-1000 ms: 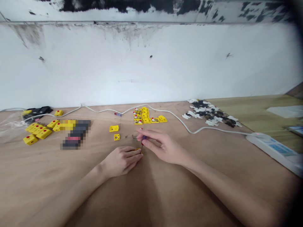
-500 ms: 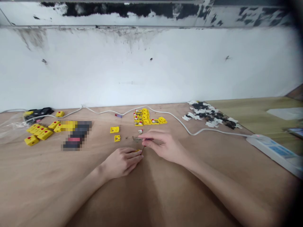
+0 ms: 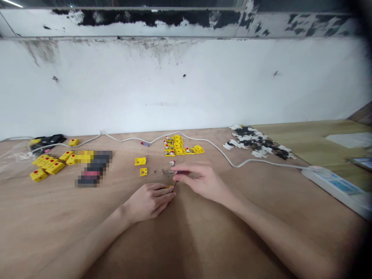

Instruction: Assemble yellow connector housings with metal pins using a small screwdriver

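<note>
My left hand [image 3: 152, 200] is closed around a small yellow plastic part [image 3: 168, 187], of which only an edge shows between the fingers. My right hand [image 3: 200, 179] pinches a screwdriver [image 3: 175, 185] by its dark handle, with the thin shaft slanting down to the yellow part. Just beyond the fingers lie small metal pieces [image 3: 167, 171] and a white piece with a red spot [image 3: 172, 163]. Two yellow housing parts, an upper one [image 3: 140, 161] and a lower one [image 3: 143, 171], rest to the left of these.
Several opened yellow housings [image 3: 178, 146] stand grouped near the wall, a second screwdriver [image 3: 145, 143] beside them. Finished-looking yellow boxes [image 3: 55, 167] with red buttons sit at left. A white cable [image 3: 215, 144] crosses to a power strip [image 3: 337, 186]. Black and white pieces [image 3: 255, 141] form a pile.
The camera view has tilted up slightly, so the scene sits a little lower. Both hands keep their hold, and the screwdriver stays at the yellow part.
</note>
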`<move>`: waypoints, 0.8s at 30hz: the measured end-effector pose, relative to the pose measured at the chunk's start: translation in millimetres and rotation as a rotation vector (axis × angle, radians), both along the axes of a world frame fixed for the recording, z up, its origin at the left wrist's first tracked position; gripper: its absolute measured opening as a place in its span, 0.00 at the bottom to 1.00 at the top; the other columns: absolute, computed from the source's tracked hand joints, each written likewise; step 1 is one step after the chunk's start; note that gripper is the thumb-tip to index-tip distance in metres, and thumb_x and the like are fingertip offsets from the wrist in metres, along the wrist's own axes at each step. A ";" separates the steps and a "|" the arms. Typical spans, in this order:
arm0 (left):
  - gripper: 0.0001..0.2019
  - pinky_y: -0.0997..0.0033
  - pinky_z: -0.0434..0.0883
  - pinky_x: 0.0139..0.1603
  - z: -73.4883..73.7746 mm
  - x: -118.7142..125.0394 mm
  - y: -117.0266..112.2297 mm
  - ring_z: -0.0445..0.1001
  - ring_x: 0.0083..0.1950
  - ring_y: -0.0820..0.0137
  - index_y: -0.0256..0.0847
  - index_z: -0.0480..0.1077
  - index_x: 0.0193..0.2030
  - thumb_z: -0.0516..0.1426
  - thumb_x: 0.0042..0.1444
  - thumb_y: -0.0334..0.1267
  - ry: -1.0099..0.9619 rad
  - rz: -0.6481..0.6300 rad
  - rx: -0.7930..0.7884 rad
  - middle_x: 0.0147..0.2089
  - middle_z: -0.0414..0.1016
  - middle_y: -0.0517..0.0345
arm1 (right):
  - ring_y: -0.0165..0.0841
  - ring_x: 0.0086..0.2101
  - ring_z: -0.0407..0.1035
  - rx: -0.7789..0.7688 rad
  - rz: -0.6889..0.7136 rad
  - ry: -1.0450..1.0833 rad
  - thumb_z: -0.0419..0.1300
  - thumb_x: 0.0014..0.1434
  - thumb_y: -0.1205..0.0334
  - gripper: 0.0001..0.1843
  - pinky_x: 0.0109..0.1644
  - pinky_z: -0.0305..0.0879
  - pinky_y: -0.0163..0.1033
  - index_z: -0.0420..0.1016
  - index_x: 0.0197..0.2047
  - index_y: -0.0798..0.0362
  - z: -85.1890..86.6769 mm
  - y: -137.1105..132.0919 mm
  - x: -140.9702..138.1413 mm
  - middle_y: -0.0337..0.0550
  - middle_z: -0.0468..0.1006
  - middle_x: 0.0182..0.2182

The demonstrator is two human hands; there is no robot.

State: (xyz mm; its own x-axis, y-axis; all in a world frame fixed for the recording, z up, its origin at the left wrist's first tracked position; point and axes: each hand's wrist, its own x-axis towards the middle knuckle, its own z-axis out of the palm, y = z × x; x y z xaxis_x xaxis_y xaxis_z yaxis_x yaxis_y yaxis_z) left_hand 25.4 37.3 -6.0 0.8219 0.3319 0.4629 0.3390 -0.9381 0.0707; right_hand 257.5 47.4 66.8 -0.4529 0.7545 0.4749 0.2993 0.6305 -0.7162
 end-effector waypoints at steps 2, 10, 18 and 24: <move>0.15 0.63 0.76 0.56 -0.2 -0.4 -0.4 0.77 0.55 0.64 0.36 0.71 0.57 0.52 0.67 0.32 0.006 0.004 -0.007 0.56 0.78 0.49 | 0.35 0.40 0.76 0.040 0.004 -0.030 0.62 0.64 0.60 0.10 0.49 0.73 0.40 0.80 0.47 0.52 1.4 0.7 1.1 0.46 0.82 0.40; 0.15 0.62 0.76 0.56 -0.5 -1.3 -1.2 0.76 0.56 0.63 0.36 0.71 0.57 0.52 0.67 0.32 0.026 0.002 -0.037 0.57 0.77 0.49 | 0.31 0.39 0.76 -0.094 0.108 -0.057 0.54 0.66 0.70 0.13 0.47 0.71 0.35 0.79 0.48 0.51 4.5 -2.9 -0.1 0.41 0.83 0.40; 0.15 0.63 0.76 0.56 -0.5 -1.1 -0.6 0.77 0.56 0.64 0.36 0.70 0.58 0.52 0.67 0.32 0.001 -0.004 -0.032 0.57 0.78 0.50 | 0.33 0.33 0.73 0.170 0.143 -0.637 0.60 0.62 0.71 0.07 0.37 0.62 0.34 0.78 0.36 0.52 46.4 12.9 1.8 0.41 0.80 0.31; 0.15 0.63 0.76 0.56 0.4 -0.2 -1.4 0.77 0.56 0.64 0.36 0.70 0.58 0.52 0.67 0.32 0.003 0.005 -0.021 0.57 0.78 0.49 | 0.33 0.21 0.67 0.246 0.138 -1.016 0.62 0.63 0.61 0.12 0.25 0.52 0.37 0.77 0.28 0.53 67.4 23.5 -3.2 0.44 0.78 0.23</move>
State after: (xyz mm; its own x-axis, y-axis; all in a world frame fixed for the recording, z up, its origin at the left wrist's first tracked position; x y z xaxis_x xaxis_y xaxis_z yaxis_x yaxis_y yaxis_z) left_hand 25.1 35.9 -5.6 0.8215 0.3454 0.4536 0.3436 -0.9348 0.0897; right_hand 254.3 70.9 134.2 -0.7987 0.6003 -0.0426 0.6013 0.7989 -0.0168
